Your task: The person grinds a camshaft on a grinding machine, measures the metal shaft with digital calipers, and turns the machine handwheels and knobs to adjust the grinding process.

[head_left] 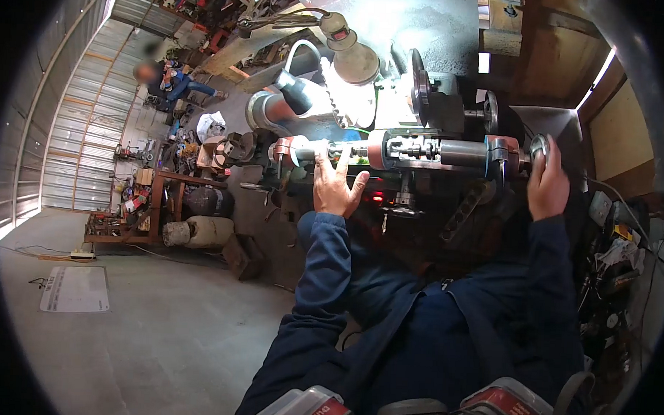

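A long horizontal machine assembly [462,151] with red collars and a steel shaft runs across the bench in front of me. My left hand [337,184] lies on its left part, palm down, fingers spread against the metal beside the left red collar [290,150]. At the right end, my right hand [548,187] is wrapped round the rim of a round metal handwheel [540,147]. Behind the assembly stand a grinding wheel or disc [419,86] and a brightly lit machine body. A lamp with a dark head [295,93] hangs just behind my left hand.
A person [168,81] sits at the far upper left. Gas cylinders [198,232] and a rusty metal frame [158,205] stand left of the machine. A white board [75,289] lies on the floor. Cables and clutter [619,254] are at the right.
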Demonstrator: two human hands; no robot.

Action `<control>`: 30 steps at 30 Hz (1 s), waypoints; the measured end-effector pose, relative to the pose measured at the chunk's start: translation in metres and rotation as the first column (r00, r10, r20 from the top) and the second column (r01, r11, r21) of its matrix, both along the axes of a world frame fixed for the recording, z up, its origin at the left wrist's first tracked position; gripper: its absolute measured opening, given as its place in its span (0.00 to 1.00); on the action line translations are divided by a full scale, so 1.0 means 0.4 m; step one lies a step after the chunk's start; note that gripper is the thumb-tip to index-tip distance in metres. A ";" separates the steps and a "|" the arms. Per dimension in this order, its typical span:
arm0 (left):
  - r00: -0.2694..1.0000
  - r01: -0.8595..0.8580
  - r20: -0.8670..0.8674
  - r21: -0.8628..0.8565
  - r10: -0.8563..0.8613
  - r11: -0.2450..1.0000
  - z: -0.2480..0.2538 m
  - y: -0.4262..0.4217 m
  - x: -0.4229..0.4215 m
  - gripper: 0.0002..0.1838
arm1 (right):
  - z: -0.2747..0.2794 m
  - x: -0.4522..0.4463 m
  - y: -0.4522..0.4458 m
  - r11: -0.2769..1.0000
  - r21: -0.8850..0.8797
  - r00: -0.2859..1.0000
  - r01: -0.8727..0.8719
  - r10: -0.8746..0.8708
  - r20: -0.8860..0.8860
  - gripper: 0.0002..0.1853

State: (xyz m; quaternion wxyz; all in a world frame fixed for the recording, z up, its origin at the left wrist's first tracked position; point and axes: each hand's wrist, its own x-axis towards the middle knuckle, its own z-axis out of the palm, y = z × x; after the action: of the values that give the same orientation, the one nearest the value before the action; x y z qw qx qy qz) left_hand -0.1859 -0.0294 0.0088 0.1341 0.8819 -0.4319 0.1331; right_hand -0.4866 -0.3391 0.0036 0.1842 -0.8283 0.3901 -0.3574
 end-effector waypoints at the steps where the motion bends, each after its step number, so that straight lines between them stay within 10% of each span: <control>1: 1.000 0.001 -0.009 -0.002 -0.001 1.000 0.000 0.002 -0.001 0.39 | 0.004 0.006 -0.020 1.000 0.029 0.999 0.000 0.002 -0.051 0.23; 12: 1.000 -0.001 -0.020 0.001 0.001 1.000 -0.002 -0.001 0.007 0.39 | -0.111 -0.044 0.070 0.970 0.235 0.985 0.059 -0.094 0.142 0.26; 15: 1.000 -0.003 -0.015 0.013 0.003 1.000 -0.009 0.005 0.006 0.39 | 0.021 -0.004 0.029 0.995 -0.087 0.977 0.037 -0.018 0.214 0.26; 18: 1.000 -0.004 -0.024 0.013 0.004 1.000 -0.006 0.002 0.006 0.39 | 0.088 0.040 0.007 0.965 0.187 0.982 0.181 -0.169 -0.080 0.24; 30: 1.000 0.007 -0.024 0.014 -0.006 1.000 0.003 -0.002 0.003 0.39 | -0.161 -0.014 0.061 0.979 -0.142 0.966 0.148 -0.112 0.233 0.25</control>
State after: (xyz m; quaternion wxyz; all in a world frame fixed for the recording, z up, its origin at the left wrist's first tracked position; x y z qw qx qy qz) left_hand -0.1846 -0.0303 0.0099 0.1335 0.8830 -0.4340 0.1189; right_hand -0.4923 -0.3149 -0.0609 0.1367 -0.7674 0.3908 -0.4896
